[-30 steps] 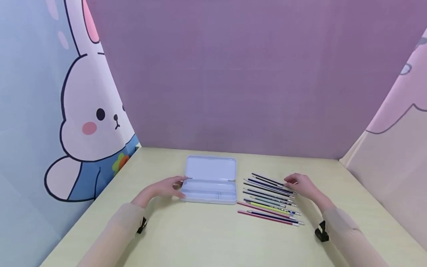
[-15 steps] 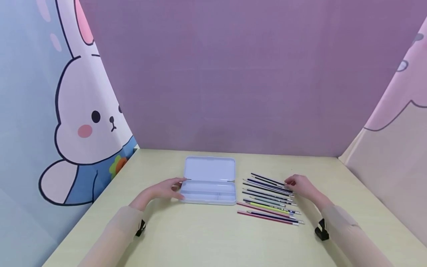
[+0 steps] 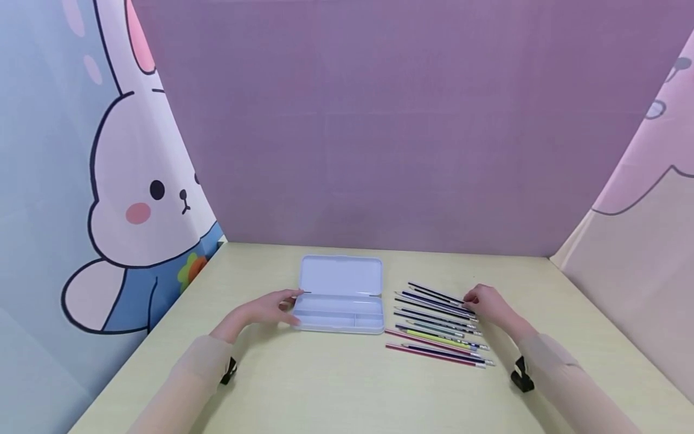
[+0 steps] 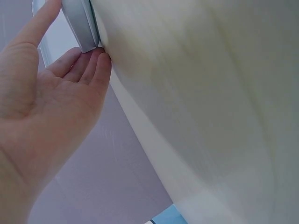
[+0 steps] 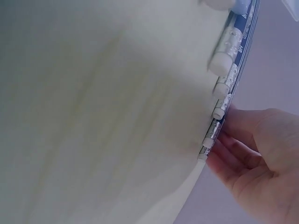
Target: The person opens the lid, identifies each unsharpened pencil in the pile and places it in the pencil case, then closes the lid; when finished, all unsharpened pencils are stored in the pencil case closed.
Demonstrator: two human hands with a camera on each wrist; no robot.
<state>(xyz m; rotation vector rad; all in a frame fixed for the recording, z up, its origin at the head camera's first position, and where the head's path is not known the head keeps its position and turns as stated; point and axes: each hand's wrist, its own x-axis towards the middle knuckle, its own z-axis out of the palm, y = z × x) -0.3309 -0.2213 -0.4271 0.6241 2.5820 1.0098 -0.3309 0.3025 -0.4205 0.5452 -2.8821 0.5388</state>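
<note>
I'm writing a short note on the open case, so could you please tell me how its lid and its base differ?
The lid is plain inside, while the base is split into compartments by dividers. The lid lies on the side away from the person, whereas the base lies nearer. Both are pale, rectangular and round-cornered, with their insides showing.
</note>
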